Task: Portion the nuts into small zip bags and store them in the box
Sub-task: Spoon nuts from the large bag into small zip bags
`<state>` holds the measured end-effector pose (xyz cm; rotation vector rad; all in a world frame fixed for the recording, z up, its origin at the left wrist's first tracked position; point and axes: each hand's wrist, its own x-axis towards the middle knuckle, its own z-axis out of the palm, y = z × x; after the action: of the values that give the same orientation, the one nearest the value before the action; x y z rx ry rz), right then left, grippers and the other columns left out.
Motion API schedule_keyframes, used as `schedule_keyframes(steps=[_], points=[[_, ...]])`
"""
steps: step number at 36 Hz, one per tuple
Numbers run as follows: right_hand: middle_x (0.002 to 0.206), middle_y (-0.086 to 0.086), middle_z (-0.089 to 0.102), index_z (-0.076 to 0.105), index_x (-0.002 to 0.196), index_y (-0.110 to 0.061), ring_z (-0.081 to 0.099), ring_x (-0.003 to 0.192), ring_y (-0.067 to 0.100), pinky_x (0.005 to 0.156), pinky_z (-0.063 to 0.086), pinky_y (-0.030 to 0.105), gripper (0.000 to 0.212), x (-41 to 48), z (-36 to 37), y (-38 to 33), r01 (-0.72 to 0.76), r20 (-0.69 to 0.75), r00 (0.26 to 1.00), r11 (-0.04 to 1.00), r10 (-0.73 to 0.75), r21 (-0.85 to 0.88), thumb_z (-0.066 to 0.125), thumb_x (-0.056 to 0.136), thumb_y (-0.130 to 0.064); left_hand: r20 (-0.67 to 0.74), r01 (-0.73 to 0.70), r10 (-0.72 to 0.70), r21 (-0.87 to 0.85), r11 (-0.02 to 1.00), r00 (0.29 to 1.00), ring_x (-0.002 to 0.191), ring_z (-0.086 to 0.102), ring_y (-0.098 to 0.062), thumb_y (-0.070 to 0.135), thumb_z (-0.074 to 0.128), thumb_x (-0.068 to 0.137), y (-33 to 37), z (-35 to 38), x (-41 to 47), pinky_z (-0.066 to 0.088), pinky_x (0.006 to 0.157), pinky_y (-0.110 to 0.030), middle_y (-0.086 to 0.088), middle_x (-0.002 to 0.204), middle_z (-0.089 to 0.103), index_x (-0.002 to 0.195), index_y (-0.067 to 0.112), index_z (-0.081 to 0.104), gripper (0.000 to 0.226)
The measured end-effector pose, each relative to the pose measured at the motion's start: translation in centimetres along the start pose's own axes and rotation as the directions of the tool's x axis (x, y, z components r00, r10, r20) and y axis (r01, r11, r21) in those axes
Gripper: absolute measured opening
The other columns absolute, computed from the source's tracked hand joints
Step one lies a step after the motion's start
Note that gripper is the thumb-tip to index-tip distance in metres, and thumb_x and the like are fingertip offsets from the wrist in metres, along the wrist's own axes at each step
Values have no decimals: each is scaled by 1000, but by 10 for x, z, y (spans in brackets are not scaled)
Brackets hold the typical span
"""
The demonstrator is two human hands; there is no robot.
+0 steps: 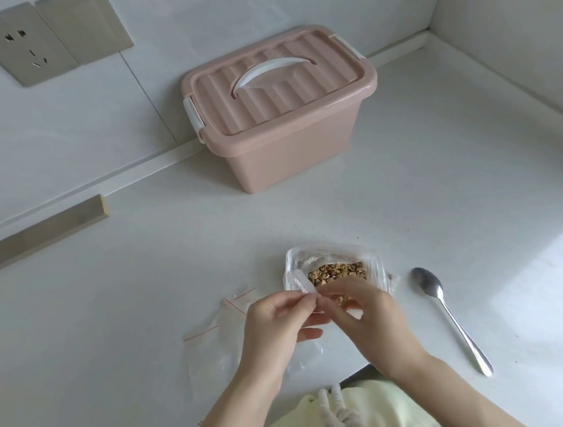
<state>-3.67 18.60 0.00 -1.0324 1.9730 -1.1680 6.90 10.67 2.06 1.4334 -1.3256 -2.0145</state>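
White counter, unlabelled pink box, nuts.

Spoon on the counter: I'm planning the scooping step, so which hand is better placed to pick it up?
Probably the right hand. The spoon lies on its side of the nut bag; the left hand would have to cross over.

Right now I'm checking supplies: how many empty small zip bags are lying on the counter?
2 show red zip lines: one beside the left hand, one nearer the counter's front edge. They overlap, so more may be hidden.
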Motion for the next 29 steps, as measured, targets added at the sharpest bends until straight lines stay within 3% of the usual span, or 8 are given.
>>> schedule_keyframes(steps=[2,5,8,19,24,29], points=[[85,-16,67,64,85,-39,62,85,-1,74,47,10,18,-5,0,-2,-57,9,998,994,57,88,64,84,-21,39,-6,6,5,1000,999,73,71,-23,5,60,86,-1,0,-2,53,56,-22,-11,77,74,82,4,71,11],[87,-12,71,72,92,-26,66,85,3,80,52,20,12,-7,-4,-1,-167,49,986,968,160,189,65,83,-23,94,-15,15,1,1000,995,77,71,-25,8,61,85,-1,-2,-2,56,62,-24,-13,82,74,88,1,70,12],[91,-8,72,73,94,-19,66,86,4,82,53,25,14,-7,-9,0,-180,75,983,959,168,220,66,82,-21,137,-23,24,-7,1000,990,78,71,-27,8,59,85,0,-4,-4,57,63,-26,-15,84,73,91,-2,70,16],[89,-13,71,73,91,-26,66,85,2,81,52,23,27,-7,-15,-4,-161,154,980,962,129,219,65,70,-41,131,-35,39,-31,999,991,72,72,-23,22,66,65,2,-5,-6,57,61,-25,-12,77,73,71,13,75,13],[87,-15,70,73,89,-28,64,84,2,80,51,22,12,-7,-16,-5,-141,185,976,978,112,152,69,78,-28,93,-34,32,21,999,995,67,70,-18,12,67,75,0,-5,-5,57,62,-26,-11,73,73,76,8,72,7],[85,-13,70,74,89,-28,64,80,2,76,51,21,11,-9,-17,-7,-113,192,977,986,87,126,69,80,-23,85,-41,36,63,997,996,64,69,-15,5,63,83,-1,-4,-5,57,63,-26,-7,69,72,76,9,71,11]])
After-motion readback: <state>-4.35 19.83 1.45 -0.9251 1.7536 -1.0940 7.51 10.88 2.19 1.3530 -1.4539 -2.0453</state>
